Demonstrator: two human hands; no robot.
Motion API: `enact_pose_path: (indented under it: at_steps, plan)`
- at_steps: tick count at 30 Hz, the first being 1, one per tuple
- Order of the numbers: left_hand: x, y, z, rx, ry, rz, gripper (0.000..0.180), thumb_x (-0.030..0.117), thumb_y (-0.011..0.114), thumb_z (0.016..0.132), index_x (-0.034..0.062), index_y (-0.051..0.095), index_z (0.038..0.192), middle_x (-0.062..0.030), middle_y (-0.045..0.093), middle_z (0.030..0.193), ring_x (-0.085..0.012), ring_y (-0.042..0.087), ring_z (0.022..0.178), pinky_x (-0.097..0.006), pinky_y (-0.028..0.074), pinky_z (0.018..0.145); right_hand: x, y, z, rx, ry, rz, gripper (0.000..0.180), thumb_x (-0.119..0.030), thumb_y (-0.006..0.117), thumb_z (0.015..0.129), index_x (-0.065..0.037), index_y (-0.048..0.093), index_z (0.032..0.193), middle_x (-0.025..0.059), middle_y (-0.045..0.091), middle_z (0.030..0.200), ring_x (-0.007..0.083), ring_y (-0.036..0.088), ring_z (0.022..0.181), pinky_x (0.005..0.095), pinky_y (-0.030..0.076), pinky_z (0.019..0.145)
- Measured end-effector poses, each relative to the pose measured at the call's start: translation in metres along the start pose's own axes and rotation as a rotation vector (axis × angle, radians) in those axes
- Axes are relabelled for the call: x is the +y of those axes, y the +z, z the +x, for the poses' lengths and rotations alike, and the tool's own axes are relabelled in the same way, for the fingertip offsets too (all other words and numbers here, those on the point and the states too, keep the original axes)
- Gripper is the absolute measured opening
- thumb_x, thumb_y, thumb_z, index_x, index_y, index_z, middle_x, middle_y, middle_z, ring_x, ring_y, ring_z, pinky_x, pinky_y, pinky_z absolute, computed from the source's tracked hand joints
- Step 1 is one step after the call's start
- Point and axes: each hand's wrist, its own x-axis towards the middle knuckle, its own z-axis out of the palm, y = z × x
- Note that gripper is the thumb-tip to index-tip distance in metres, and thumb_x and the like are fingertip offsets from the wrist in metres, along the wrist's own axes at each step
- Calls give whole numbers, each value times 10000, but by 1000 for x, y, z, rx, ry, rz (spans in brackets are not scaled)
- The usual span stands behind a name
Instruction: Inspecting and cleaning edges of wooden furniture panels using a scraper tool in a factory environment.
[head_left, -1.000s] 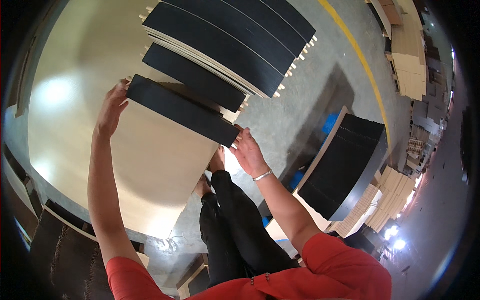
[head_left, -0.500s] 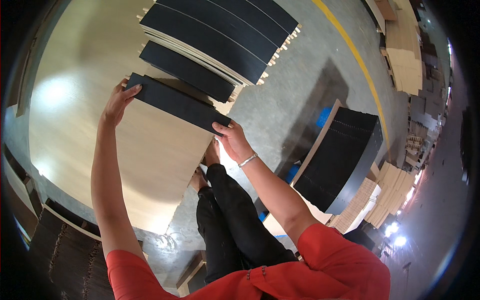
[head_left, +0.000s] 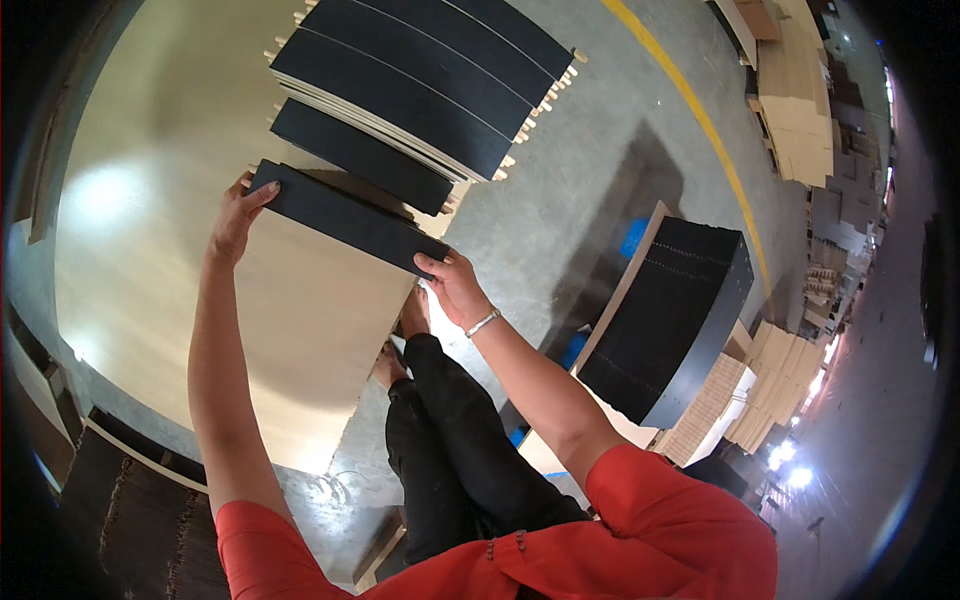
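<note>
A long black board is held level over a large pale wooden tabletop. My left hand grips its left end and my right hand grips its right end. Just beyond it lies another black board on the table, and behind that a stack of long black boards with wooden dowels sticking out of their ends. My legs in black trousers stand by the table's edge.
A stack of black panels stands on a pallet to the right on the grey concrete floor. Pale wooden boards are piled at the far right beyond a yellow floor line. Dark panels lie at the lower left.
Both hands have drawn the black board nearer to me and slightly lower, away from the stack. My right hand moved from under the board's end to gripping it.
</note>
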Motion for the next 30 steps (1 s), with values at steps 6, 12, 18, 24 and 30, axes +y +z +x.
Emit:
enact_pose_path:
  at_steps: [6, 12, 18, 24, 30]
  plan:
    - [5, 0, -16, 23, 98, 121, 591, 332, 736, 735, -12, 528, 1169, -134, 589, 1047, -230, 481, 1083, -357, 278, 1018, -12, 4, -16, -11, -48, 11, 440, 36, 666, 780, 45, 498, 1187, 84, 594, 1124, 171, 548, 1057, 279, 409, 956]
    - [56, 1, -15, -20, 166, 69, 569, 313, 726, 750, -12, 531, 1175, -122, 576, 1100, -235, 480, 1108, -357, 266, 1035, -50, 34, -36, -32, -117, -1, 457, 36, 677, 770, 41, 495, 1189, 81, 593, 1124, 168, 549, 1043, 283, 401, 970]
    - [78, 4, 25, -69, 162, 41, 615, 387, 704, 770, -8, 518, 1204, -135, 558, 1151, -252, 432, 1186, -375, 228, 1061, -78, 48, -9, -16, -133, -55, 395, -47, 721, 767, -15, 552, 1123, 44, 621, 1048, 139, 557, 1003, 265, 422, 908]
    - [76, 12, 45, 9, 103, 184, 739, 455, 699, 754, -7, 463, 1281, -140, 530, 1220, -257, 368, 1251, -433, 186, 1066, -84, 40, 9, 23, -101, -59, 348, -62, 727, 764, -62, 574, 1076, 12, 631, 1019, 118, 553, 998, 277, 391, 921]
    - [70, 20, 44, -23, 205, 79, 721, 472, 633, 814, 9, 426, 1325, -168, 481, 1289, -258, 369, 1271, -445, 180, 1076, -83, 46, 9, 10, -152, -32, 374, -72, 719, 770, -88, 560, 1108, -1, 622, 1045, 121, 546, 1008, 288, 373, 940]
